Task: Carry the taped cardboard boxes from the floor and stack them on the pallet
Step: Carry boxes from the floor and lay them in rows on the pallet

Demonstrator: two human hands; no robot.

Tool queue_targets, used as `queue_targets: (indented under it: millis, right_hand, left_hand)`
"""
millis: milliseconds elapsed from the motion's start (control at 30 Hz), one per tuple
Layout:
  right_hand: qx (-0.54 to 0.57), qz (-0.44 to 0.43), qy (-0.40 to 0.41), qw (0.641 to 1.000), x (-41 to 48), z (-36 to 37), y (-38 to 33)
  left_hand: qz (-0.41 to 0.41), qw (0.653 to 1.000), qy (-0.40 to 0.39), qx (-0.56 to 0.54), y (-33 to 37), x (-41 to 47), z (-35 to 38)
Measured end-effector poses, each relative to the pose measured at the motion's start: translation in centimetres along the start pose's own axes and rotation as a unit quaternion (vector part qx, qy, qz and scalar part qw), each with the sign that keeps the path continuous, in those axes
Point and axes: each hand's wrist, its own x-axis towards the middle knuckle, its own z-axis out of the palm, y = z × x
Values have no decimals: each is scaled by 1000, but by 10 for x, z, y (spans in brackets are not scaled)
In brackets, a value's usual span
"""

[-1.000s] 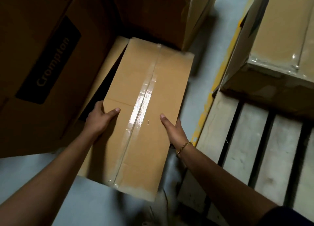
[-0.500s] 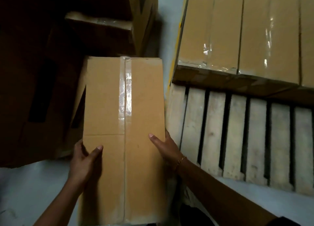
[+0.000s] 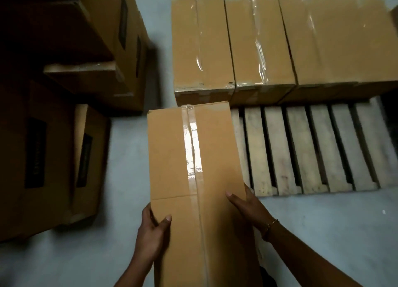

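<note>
While both hands are holding the box [image 3: 193, 179] by its long sides, it is covering the left edge of the pallet [image 3: 301, 153], with its near end over the floor [image 3: 129, 157]. The left hand [image 3: 150, 232] is wrapping the left edge, thumb on top, its grip clamped on the box. The right hand [image 3: 247, 207] is clamping the right edge the same way, fingers hidden down the side. Taped boxes [image 3: 237, 45] are sitting in a row along the pallet's far side. Darker cartons [image 3: 53, 157] are standing on the left.
</note>
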Motion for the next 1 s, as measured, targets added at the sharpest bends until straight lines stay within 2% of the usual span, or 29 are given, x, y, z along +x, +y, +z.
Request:
queue_targets:
  millis: [267, 433, 633, 800, 1000]
  right_hand:
    - [76, 24, 44, 996, -76, -140, 62]
    - [107, 29, 110, 988, -123, -258, 118]
    - [123, 20, 150, 981, -162, -417, 177]
    - [135, 31, 158, 978, -166, -525, 205]
    - [115, 59, 180, 975, -128, -614, 212]
  left_hand:
    - [38, 993, -74, 88, 47, -80, 113]
    - [64, 985, -86, 135, 82, -140, 231]
    - [95, 975, -109, 168, 111, -196, 390]
    - [113, 971, -146, 154, 138, -224, 491]
    - [118, 964, -171, 167, 188, -223, 575]
